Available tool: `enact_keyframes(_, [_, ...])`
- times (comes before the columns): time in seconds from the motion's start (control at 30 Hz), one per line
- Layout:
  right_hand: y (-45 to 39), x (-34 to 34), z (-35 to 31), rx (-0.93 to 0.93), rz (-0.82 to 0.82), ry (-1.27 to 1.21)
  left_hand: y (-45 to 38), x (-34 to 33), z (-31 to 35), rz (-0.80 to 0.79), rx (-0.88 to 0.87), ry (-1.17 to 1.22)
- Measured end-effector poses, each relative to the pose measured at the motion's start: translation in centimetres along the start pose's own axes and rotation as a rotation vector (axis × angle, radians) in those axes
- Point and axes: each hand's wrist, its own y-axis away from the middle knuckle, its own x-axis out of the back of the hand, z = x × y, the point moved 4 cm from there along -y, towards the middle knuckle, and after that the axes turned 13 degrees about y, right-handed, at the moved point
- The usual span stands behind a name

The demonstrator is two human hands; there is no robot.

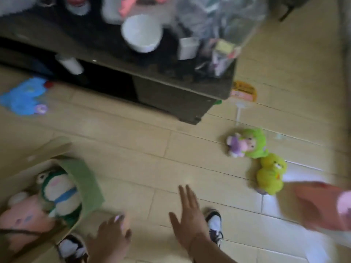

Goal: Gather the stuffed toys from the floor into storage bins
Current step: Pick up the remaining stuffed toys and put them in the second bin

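— Hands?
— Both empty: right hand (187,215) spread flat, left hand (112,236) loosely curled, above the floor (133,149).
— Toys?
— Frog (58,194) and pink toy (24,221) in the box (81,179) at left; green toy (253,143) and yellow toy (270,174) lie touching on the floor at right.

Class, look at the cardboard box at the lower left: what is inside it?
Inside the cardboard box lie a pink stuffed toy and a green-and-white frog toy. Anything beneath them or below the frame's edge is hidden.
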Motion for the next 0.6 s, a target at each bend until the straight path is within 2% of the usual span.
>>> enact_keyframes(0.03, [0.6,1.8,3.7,-0.067,0.037,-0.033,0.0,-0.9,3.2,0.055,-0.024,0.010])
enact_keyframes(0.07, [1.0,3.6,7.2,-0.124,0.064,-0.069,0.6,-0.9,7.6,0.007,-0.037,0.111])
enact_keyframes(0.1, [1.2,5.1,10.6,-0.169,0.075,-0.102,1.5,-1.4,12.6,0.065,-0.182,0.084])
enact_keyframes(0.17, [1.0,7.7,16.7,-0.237,0.097,-0.173,2.5,-3.4,21.3,0.008,-0.306,0.177])
enact_keyframes(0.2, [0.8,8.7,19.4,-0.254,0.108,-0.189,2.9,-4.3,24.7,-0.047,-0.321,0.231])
enact_keyframes(0.27, [0.2,11.1,23.7,-0.273,0.142,-0.207,3.0,-5.8,31.7,-0.059,-0.386,0.308])
enact_keyframes(0.37, [-0.6,14.1,28.3,-0.308,0.175,-0.262,2.6,-8.5,39.9,-0.142,-0.387,0.350])
enact_keyframes(0.5, [-2.0,16.2,32.5,-0.381,0.178,-0.355,0.9,-11.6,45.8,-0.253,-0.337,0.357])
enact_keyframes(0.6, [-4.2,16.8,34.5,-0.447,0.109,-0.469,-1.7,-12.8,48.4,-0.258,-0.212,0.557])
